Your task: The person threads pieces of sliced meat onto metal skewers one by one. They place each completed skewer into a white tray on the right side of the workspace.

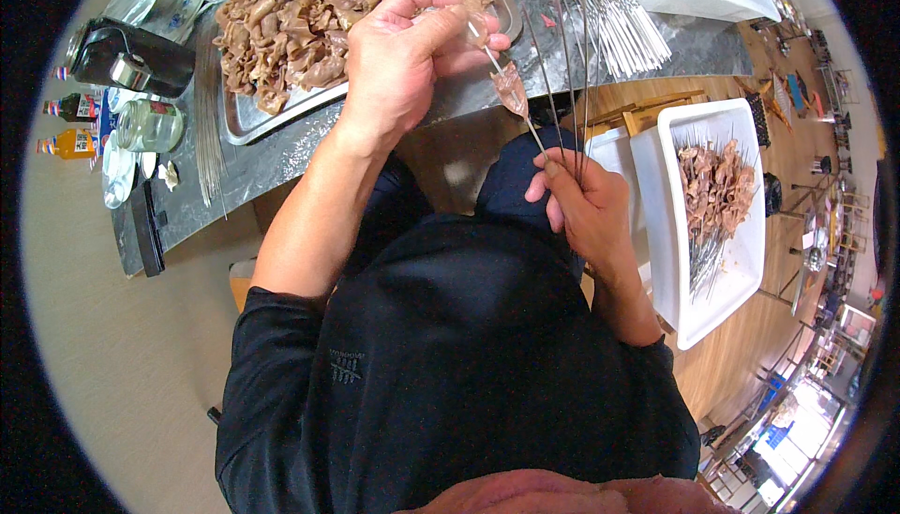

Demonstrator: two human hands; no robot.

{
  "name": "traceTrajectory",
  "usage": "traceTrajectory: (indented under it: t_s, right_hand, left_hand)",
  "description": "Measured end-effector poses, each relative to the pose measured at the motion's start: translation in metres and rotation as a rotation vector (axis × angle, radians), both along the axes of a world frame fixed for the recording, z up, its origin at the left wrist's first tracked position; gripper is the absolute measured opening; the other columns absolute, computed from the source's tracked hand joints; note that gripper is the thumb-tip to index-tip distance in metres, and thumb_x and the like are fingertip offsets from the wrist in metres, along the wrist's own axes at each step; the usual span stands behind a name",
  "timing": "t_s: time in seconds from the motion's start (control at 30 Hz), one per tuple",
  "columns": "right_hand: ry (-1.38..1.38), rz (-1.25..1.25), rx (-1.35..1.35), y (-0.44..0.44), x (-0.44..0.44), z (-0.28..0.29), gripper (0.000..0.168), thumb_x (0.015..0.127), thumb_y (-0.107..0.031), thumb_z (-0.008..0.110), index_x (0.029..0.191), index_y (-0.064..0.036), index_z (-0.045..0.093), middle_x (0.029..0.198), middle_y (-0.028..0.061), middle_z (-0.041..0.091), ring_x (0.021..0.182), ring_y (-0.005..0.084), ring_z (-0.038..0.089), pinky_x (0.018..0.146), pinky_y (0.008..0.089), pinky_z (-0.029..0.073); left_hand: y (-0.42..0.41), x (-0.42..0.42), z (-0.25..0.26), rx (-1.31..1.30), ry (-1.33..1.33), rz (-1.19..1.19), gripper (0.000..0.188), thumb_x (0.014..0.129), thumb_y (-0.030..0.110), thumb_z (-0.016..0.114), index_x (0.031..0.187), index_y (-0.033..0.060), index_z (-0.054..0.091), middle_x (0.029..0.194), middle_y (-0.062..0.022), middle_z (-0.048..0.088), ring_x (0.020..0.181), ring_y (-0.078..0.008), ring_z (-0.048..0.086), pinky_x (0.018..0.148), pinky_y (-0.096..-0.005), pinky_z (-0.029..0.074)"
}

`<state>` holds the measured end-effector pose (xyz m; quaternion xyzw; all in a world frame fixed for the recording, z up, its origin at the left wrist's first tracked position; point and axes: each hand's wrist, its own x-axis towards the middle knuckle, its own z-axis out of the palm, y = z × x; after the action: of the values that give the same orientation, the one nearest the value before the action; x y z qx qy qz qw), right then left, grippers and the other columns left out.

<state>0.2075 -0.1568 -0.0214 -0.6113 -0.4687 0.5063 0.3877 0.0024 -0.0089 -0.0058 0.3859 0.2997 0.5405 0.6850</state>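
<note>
Between the fingers of my left hand is a piece of brownish meat, at the upper end of a thin metal skewer. Lower on that skewer sits another threaded meat piece. My right hand grips the skewer's lower part, along with several bare metal skewers that fan upward. Behind my left hand a metal tray holds a large heap of sliced meat. My left palm and fingertips are partly hidden.
Loose skewers lie on the grey stone-patterned table, with more skewers left of the tray. A white plastic bin at my right holds loaded meat skewers. A glass jar and a black container stand at left.
</note>
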Motion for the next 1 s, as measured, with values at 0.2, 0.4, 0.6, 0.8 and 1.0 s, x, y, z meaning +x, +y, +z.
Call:
traceTrajectory:
  t_s: [0.2, 0.4, 0.6, 0.8, 1.0]
  right_hand:
    - [0.040, -0.003, 0.025, -0.001, 0.001, -0.004, 0.023, 0.106, -0.013, 0.058, 0.115, 0.006, 0.067, 0.082, 0.0090, 0.073, 0.051, 0.0027, 0.049, 0.046, 0.0181, 0.036]
    - [-0.003, 0.020, 0.035, 0.001, 0.001, -0.005, 0.023, 0.106, -0.016, 0.058, 0.112, 0.004, 0.068, 0.079, 0.0061, 0.072, 0.051, 0.0036, 0.051, 0.046, 0.0204, 0.038]
    - [-0.012, 0.017, 0.061, 0.007, -0.007, 0.003, 0.024, 0.106, -0.013, 0.057, 0.115, 0.007, 0.067, 0.081, 0.0086, 0.072, 0.050, 0.0044, 0.051, 0.047, 0.0195, 0.038]
    - [0.042, 0.010, 0.144, 0.028, -0.016, 0.005, 0.027, 0.106, -0.014, 0.056, 0.119, 0.008, 0.066, 0.082, 0.0094, 0.071, 0.050, 0.0048, 0.050, 0.048, 0.0193, 0.038]
    - [0.082, -0.020, 0.161, 0.037, -0.020, 0.005, 0.027, 0.106, -0.013, 0.056, 0.119, 0.008, 0.066, 0.083, 0.0096, 0.071, 0.050, 0.0044, 0.049, 0.048, 0.0193, 0.038]
  left_hand:
    - [0.003, -0.002, -0.001, -0.049, -0.077, -0.043, 0.013, 0.102, 0.004, 0.056, 0.109, -0.0071, 0.053, 0.107, -0.0301, 0.070, 0.095, -0.0401, 0.075, 0.086, -0.0453, 0.065]
    - [0.004, 0.001, -0.004, -0.079, -0.143, -0.069, 0.015, 0.103, 0.006, 0.055, 0.108, -0.0083, 0.053, 0.108, -0.0299, 0.070, 0.099, -0.0405, 0.075, 0.090, -0.0467, 0.064]
    - [0.003, 0.004, -0.002, -0.063, -0.068, -0.099, 0.017, 0.102, 0.006, 0.056, 0.109, -0.0090, 0.054, 0.107, -0.0274, 0.071, 0.099, -0.0374, 0.075, 0.088, -0.0400, 0.063]
    - [0.005, 0.009, -0.001, -0.011, -0.011, -0.108, 0.020, 0.101, 0.008, 0.060, 0.111, -0.0095, 0.058, 0.108, -0.0240, 0.073, 0.097, -0.0326, 0.075, 0.085, -0.0370, 0.064]
    - [0.000, 0.011, 0.001, 0.000, 0.035, -0.144, 0.030, 0.100, 0.016, 0.068, 0.119, -0.0060, 0.060, 0.115, -0.0173, 0.073, 0.102, -0.0278, 0.074, 0.089, -0.0350, 0.062]
